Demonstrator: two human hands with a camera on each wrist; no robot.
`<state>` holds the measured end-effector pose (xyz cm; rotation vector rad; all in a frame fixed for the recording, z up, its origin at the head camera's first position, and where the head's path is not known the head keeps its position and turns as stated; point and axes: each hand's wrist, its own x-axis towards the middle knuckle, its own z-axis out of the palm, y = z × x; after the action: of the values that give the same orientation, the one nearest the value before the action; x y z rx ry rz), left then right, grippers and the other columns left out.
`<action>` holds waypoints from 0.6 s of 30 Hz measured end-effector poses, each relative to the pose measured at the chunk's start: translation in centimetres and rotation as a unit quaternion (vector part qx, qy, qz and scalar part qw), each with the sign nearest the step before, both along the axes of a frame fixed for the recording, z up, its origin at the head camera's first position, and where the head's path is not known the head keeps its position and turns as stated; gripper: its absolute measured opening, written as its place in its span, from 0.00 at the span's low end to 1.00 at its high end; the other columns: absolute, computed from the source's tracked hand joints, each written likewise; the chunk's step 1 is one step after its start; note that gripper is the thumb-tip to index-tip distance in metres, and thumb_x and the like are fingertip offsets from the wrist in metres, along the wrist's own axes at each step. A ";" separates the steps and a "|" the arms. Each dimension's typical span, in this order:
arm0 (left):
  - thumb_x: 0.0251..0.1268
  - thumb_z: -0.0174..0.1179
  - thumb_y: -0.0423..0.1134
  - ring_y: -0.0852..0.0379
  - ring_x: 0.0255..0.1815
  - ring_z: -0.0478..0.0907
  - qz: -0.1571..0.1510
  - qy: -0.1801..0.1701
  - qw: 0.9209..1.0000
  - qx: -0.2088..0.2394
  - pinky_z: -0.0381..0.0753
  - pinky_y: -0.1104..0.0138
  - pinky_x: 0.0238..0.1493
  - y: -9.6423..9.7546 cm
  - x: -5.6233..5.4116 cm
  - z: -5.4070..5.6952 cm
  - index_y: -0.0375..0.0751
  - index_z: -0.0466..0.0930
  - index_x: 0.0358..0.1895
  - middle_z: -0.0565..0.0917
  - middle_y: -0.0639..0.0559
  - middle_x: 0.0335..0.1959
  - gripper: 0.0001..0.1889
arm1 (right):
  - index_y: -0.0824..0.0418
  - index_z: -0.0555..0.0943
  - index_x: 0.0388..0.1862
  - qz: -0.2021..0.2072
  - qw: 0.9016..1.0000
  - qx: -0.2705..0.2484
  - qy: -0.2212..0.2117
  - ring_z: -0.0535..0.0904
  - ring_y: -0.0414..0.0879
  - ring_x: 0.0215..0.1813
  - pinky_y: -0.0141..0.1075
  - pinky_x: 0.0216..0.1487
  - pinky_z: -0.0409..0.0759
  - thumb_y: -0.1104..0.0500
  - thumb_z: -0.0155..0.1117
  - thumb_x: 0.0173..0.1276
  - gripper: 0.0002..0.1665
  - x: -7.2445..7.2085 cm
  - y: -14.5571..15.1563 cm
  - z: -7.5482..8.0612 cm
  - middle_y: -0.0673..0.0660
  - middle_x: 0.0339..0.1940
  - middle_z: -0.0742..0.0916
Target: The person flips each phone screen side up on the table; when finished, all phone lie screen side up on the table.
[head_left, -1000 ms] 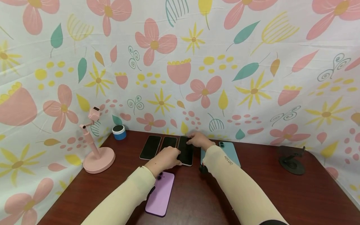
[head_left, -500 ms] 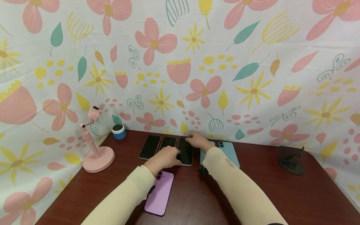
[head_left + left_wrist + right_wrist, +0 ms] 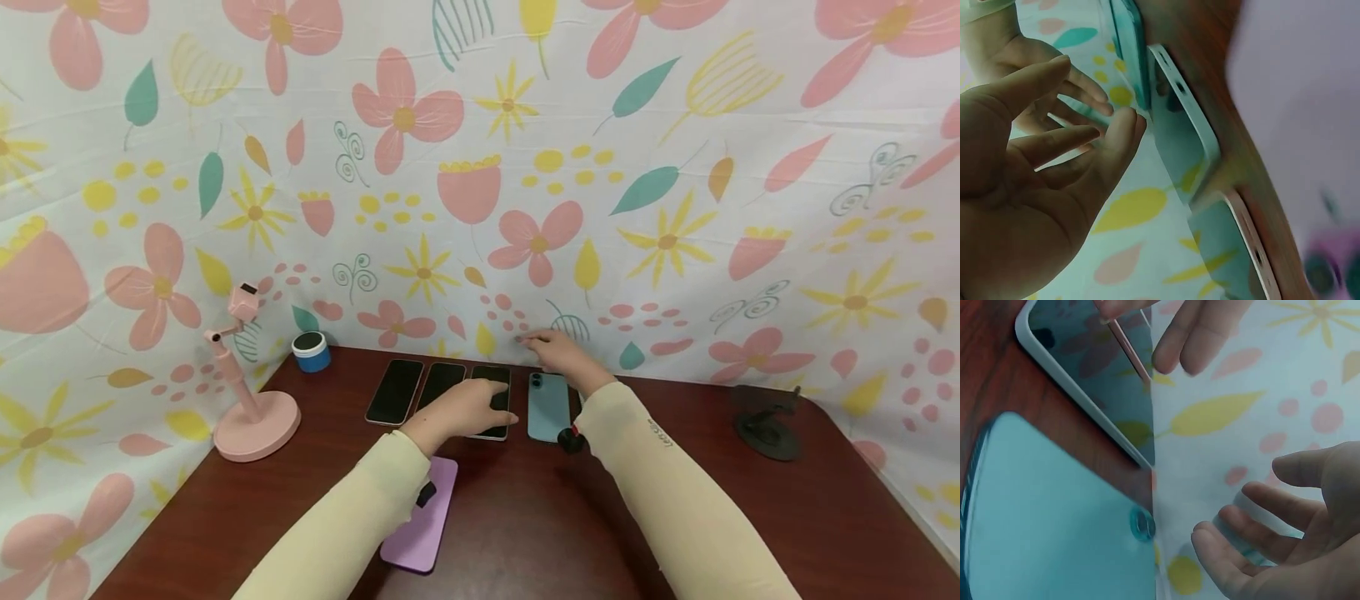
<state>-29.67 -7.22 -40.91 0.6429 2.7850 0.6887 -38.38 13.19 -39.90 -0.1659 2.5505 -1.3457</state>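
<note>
Three phones lie screen up in a row: a left one, a middle one and a right one. My left hand hovers over the right phone's near part, fingers spread and holding nothing. Back up beside that phone lies a light blue phone. Beyond its far end my right hand hangs in the air, its loosely bent fingers holding nothing. Another blue phone is mostly hidden by my right sleeve. Nearer me, a purple phone lies partly under my left forearm.
On the left stand a pink phone stand and a blue jar with a white rim. A black stand is at the right. A flowered cloth hangs along the table's back edge.
Both hands have let go of the right dark-screened phone. My right hand has moved to the right, past the light blue phone's far end. My left hand's fingers have spread.
</note>
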 end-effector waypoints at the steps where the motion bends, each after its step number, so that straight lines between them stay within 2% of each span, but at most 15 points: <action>1: 0.77 0.65 0.54 0.46 0.77 0.77 -0.003 -0.001 1.000 0.004 0.77 0.51 0.77 0.5 -0.1 0.0 0.37 0.72 0.78 0.79 0.43 0.76 0.35 | 0.61 0.71 0.81 -0.002 1.000 -0.001 -0.001 0.75 0.65 0.76 0.54 0.76 0.78 0.49 0.48 0.88 0.31 0.0 0.3 0.1 0.68 0.81 0.73; 6: 0.76 0.66 0.52 0.47 0.76 0.78 -0.013 -0.016 1.000 0.014 0.78 0.52 0.76 2.5 -0.3 0.1 0.37 0.71 0.79 0.80 0.43 0.76 0.36 | 0.62 0.69 0.83 0.001 1.000 0.016 -0.004 0.74 0.65 0.77 0.54 0.76 0.78 0.49 0.46 0.88 0.32 0.2 1.8 0.3 0.71 0.78 0.74; 11: 0.72 0.70 0.52 0.48 0.72 0.81 -0.026 -0.019 0.999 -0.013 0.81 0.55 0.72 3.9 -0.3 -0.3 0.38 0.71 0.79 0.82 0.44 0.73 0.38 | 0.62 0.66 0.84 0.007 0.999 0.030 -0.015 0.70 0.66 0.80 0.55 0.79 0.75 0.48 0.44 0.89 0.33 0.5 2.8 0.3 0.70 0.83 0.69; 13: 0.72 0.70 0.51 0.49 0.72 0.81 -0.031 -0.017 0.999 -0.024 0.82 0.55 0.72 4.3 -0.3 -0.5 0.39 0.71 0.79 0.82 0.45 0.73 0.38 | 0.64 0.65 0.84 0.004 0.999 0.038 -0.016 0.70 0.66 0.80 0.54 0.77 0.77 0.48 0.44 0.88 0.34 0.6 3.2 0.2 0.69 0.84 0.68; 18: 0.71 0.71 0.51 0.49 0.74 0.79 -0.038 -0.011 0.998 -0.038 0.80 0.57 0.74 5.0 -0.1 -1.1 0.38 0.73 0.78 0.81 0.44 0.74 0.37 | 0.68 0.67 0.82 -0.003 0.999 0.047 -0.017 0.69 0.66 0.81 0.56 0.76 0.78 0.49 0.45 0.88 0.34 0.5 3.7 -0.4 0.70 0.83 0.69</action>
<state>-29.77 -2.17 -41.96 0.7169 2.7373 0.5674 -37.85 16.93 -40.32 -0.1170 2.5808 -1.2180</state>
